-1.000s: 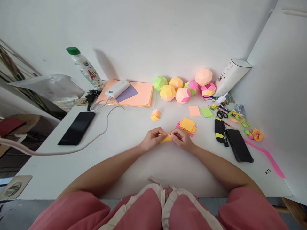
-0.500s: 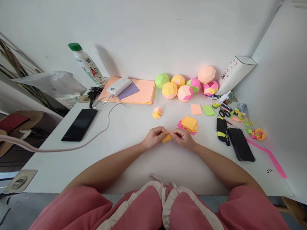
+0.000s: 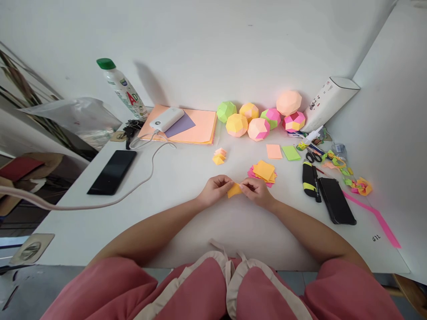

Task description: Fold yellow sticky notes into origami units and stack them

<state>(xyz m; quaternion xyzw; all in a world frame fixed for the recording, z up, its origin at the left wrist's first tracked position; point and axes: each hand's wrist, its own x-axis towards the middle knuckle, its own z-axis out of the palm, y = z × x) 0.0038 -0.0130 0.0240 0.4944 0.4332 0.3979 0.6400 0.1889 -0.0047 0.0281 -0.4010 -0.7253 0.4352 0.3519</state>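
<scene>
A small orange paper square (image 3: 234,190) is pinched between my two hands, just above the white table. My left hand (image 3: 216,188) grips its left edge between thumb and fingers. Closed on the right edge is my right hand (image 3: 257,191). Part of the paper is hidden by the fingers. Right behind my right hand lies a loose stack of orange and pink paper squares (image 3: 265,170). Farther back, left of centre, sits a small pile of folded peach and orange paper pieces (image 3: 219,156).
Several faceted paper balls (image 3: 236,125) stand along the wall. Peach (image 3: 274,151) and green (image 3: 291,153) paper pads lie in front of them. On the right are scissors (image 3: 313,155), a cutter (image 3: 308,180) and a black phone (image 3: 336,201). A cable (image 3: 133,189) crosses the left side.
The orange paper shows more of its face between my hands, and my fingertips sit slightly farther apart. The rest of the table looks the same, with a slight camera shift.
</scene>
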